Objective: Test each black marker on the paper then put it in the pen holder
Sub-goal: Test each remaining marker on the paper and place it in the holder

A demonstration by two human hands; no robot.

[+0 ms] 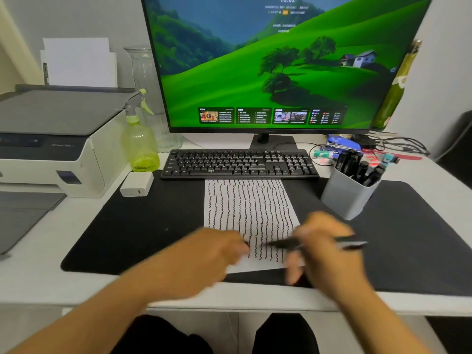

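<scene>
A white paper (245, 200) covered in black wavy lines lies on the black desk mat (143, 226) in front of the keyboard. My right hand (324, 246) grips a black marker (283, 243) that lies nearly level, its tip pointing left over the paper's lower part. My left hand (204, 254) is blurred over the paper's lower left corner; something small and dark shows at its fingertips, perhaps the cap. A grey pen holder (344, 198) with several black markers (357, 167) stands on the mat to the right.
A black keyboard (240, 164) and monitor (281, 62) stand behind the paper. At left are a printer (51, 139), a green spray bottle (140, 146) and a white charger (136, 183). Cables and coloured clutter (370, 149) lie behind the holder.
</scene>
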